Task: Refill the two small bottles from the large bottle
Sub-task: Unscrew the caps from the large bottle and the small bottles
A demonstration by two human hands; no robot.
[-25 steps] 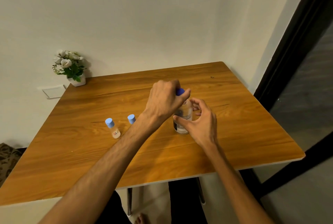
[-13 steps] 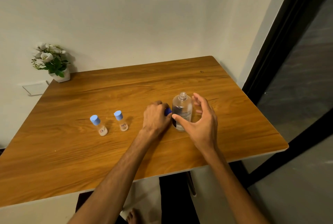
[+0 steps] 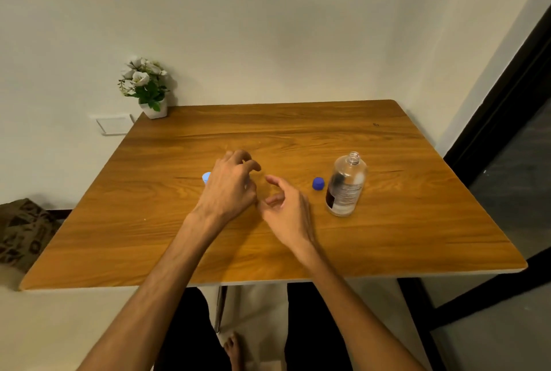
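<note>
— Bottle first: where's the large clear glass bottle with the printed label?

— Upright on the wooden worktop, neck open, cap off. Take it as the marker for everything else. Just to its left, near but not touching, the dark blue screw cap sits on the wood.

— And the hands?

— Both are left of the bottle, well apart from it. The right hand is the nearer one, beyond the cap, hovering above the worktop with its fingers loosely curled and parted, nothing between them. The left hand is farther left again, back of the hand up, its fingers bent downward like a claw. I cannot tell whether they grip anything; the hand hides what is under it.

— The small bottles?

— Only a pale blue rounded cap peeks out at the far-left edge of the left hand, so one small bottle stands there, far left of the large bottle. Its body is hidden. The other small bottle I cannot make out at all; it may be behind that hand.

— Anything else on the worktop?

— A small white pot of white flowers at the back corner, far left of and behind the bottle, against the wall.
</note>
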